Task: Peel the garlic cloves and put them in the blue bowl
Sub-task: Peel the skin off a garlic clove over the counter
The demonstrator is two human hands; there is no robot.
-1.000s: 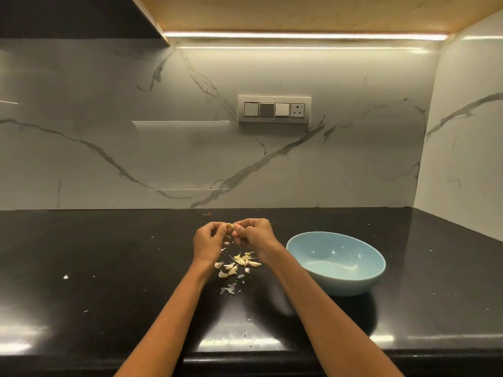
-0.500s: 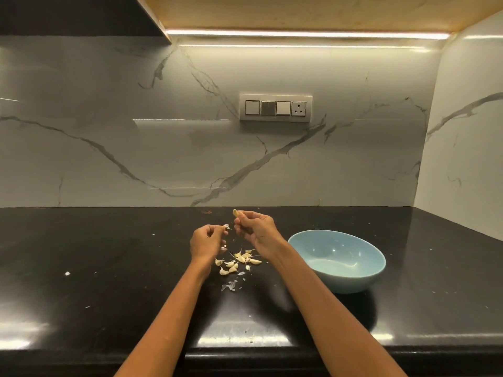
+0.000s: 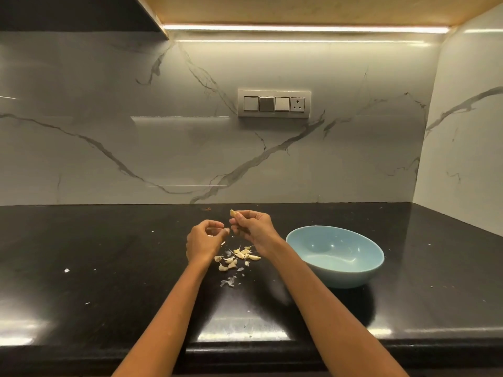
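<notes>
My right hand (image 3: 251, 225) pinches a garlic clove (image 3: 232, 213) at its fingertips, raised above the black counter. Just left of it, my left hand (image 3: 204, 240) has its fingers curled and pinches a small pale scrap of garlic skin (image 3: 225, 229). Below and between the hands lies a pile of several garlic cloves (image 3: 236, 257) on the counter. The blue bowl (image 3: 336, 255) stands to the right of my right forearm and looks empty.
Loose bits of papery skin (image 3: 228, 281) lie in front of the clove pile, and a small white fleck (image 3: 66, 270) lies far left. The marble backsplash with a switch panel (image 3: 274, 103) rises behind; a side wall closes the right.
The hands, joined on one clove a second ago, have parted. My right hand lifted the clove up and away, while my left hand kept a scrap of skin.
</notes>
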